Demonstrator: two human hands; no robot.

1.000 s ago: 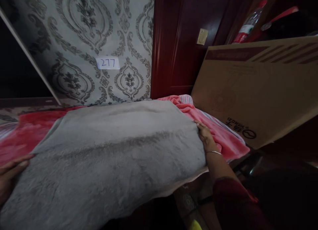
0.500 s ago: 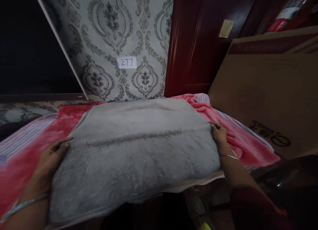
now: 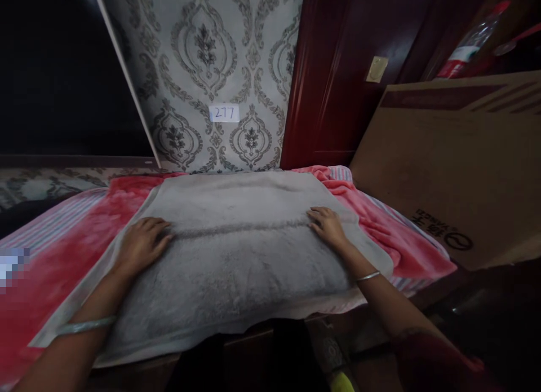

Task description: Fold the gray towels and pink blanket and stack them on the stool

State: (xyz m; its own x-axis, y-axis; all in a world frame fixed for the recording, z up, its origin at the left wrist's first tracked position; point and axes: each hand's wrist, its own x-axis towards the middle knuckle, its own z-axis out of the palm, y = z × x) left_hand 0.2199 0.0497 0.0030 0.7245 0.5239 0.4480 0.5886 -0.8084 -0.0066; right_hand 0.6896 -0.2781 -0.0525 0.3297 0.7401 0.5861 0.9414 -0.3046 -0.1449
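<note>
A grey fluffy towel [image 3: 236, 268] lies spread flat over a red and pink blanket [image 3: 63, 251]. A dark crease line runs across its middle. My left hand [image 3: 141, 242] rests palm down on the towel's left part, fingers stretched flat at the left end of the crease. My right hand [image 3: 327, 225] lies flat on the towel's right part at the other end of the crease, fingers out. Both wrists wear thin bangles. Neither hand holds anything.
A large cardboard box [image 3: 456, 166] leans at the right, beside the blanket. Patterned wallpaper with a "277" label [image 3: 224, 113] is behind, next to a dark red door [image 3: 338, 70]. A plastic bottle [image 3: 469, 45] stands behind the box. The towel overhangs the near edge.
Both hands have moved inward from the towel's side edges onto its top, along the crease. The camera view has shifted left.
</note>
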